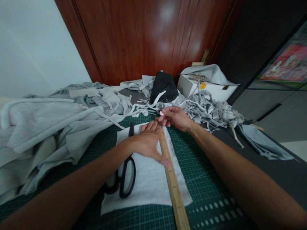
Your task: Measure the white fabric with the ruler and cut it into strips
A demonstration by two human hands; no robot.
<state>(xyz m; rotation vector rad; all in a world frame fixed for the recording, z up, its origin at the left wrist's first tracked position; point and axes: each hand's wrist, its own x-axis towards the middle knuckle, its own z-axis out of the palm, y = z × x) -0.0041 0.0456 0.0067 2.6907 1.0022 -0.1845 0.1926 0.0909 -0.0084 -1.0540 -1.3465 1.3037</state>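
Note:
A white cloth piece (148, 182) lies flat on the green gridded cutting mat (196, 169). Along its right side runs a wooden ruler (171, 174), extending past the cloth's near edge. My left hand (150, 140) is spread flat on the cloth, its thumb resting on the ruler. Pinched in my right hand (176, 118) is a small pink piece, held at the ruler's far end beside my left fingertips. Black-handled scissors (123, 179) rest on the cloth's left part, partly hidden beneath my left wrist.
Grey fabric (55, 124) is heaped on the left. Behind the mat are a black bag (164, 88) and a white box (216, 91). Grey fabric strips (203, 105) are tangled at the back right. A folded grey cloth (263, 142) lies farther right.

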